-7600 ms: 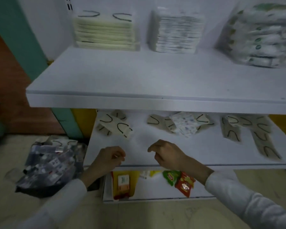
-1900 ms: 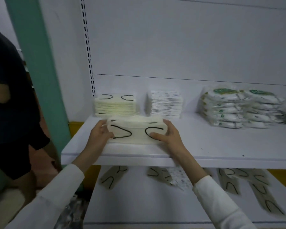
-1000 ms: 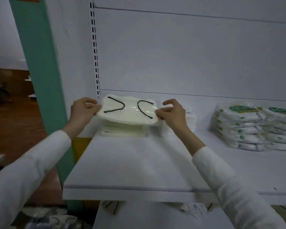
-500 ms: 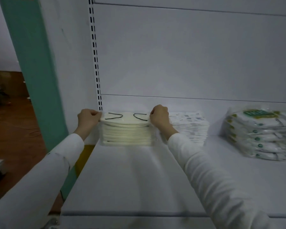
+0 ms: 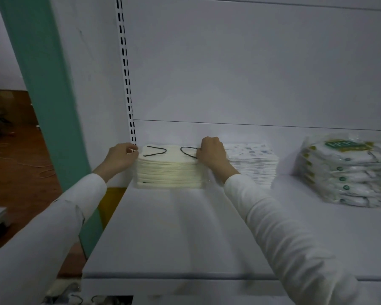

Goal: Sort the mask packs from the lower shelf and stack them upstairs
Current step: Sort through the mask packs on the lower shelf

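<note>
A stack of cream mask packs (image 5: pixel 168 170) with black ear loops on top stands at the back left of the white upper shelf (image 5: pixel 185 234). My left hand (image 5: pixel 122 156) is closed on the stack's top left edge. My right hand (image 5: pixel 210 154) is closed on its top right edge, over one ear loop. Both arms in white sleeves reach across the shelf. The top packs lie flat on the pile. The lower shelf is almost wholly hidden; only a few loose packs (image 5: pixel 75 300) show at the bottom left.
Right of the cream pile sits a stack of white patterned mask packs (image 5: pixel 251 166). Green-labelled bagged packs (image 5: pixel 348 172) are piled at the far right. A slotted upright (image 5: pixel 125 73) and a teal pillar (image 5: pixel 44 95) stand to the left.
My hands lifted a bundle of cream packs from the shelf front to the back and set it on the pile. Since half a second ago they have barely moved.
</note>
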{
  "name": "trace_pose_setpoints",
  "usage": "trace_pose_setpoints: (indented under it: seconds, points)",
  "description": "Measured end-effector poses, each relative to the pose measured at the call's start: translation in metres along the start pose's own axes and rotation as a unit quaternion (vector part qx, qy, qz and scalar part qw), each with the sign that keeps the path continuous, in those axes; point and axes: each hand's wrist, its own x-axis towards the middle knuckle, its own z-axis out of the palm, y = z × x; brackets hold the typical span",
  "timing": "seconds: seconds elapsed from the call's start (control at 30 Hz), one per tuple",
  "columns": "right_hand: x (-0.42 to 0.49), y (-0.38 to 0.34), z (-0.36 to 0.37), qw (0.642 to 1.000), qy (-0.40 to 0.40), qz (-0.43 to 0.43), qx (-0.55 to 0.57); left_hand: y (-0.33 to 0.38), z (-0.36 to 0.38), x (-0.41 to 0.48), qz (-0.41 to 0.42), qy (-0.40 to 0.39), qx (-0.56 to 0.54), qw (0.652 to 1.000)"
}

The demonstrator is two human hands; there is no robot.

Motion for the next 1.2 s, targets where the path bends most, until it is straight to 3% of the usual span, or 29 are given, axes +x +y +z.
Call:
trace_pose_setpoints:
  seconds: [0.33, 0.57, 0.77, 0.97, 1.13, 1.2]
  points:
    - [-0.016, 0.012, -0.022, 0.975, 0.073, -0.172, -0.122, 0.022, -0.012, -0.026, 0.17, 0.063, 0.144, 0.973]
    - [-0.068, 0.028, -0.059, 0.963, 0.049, -0.234, -0.123, 0.059, -0.003, -0.075, 0.226, 0.029, 0.173, 0.958]
    - [-0.152, 0.076, -0.093, 0.963, 0.038, -0.263, -0.054, 0.076, 0.007, -0.148, 0.244, -0.03, 0.16, 0.956]
    - [-0.255, 0.142, -0.106, 0.957, 0.057, -0.283, 0.018, 0.073, 0.029, -0.27, 0.24, -0.047, -0.002, 0.97]
    - [-0.325, 0.189, -0.083, 0.942, 0.039, -0.324, 0.075, 0.065, 0.047, -0.356, 0.157, -0.064, -0.139, 0.976]
    - [-0.342, 0.203, -0.062, 0.935, 0.009, -0.345, 0.078, 0.046, 0.064, -0.37, 0.113, -0.076, -0.141, 0.981]
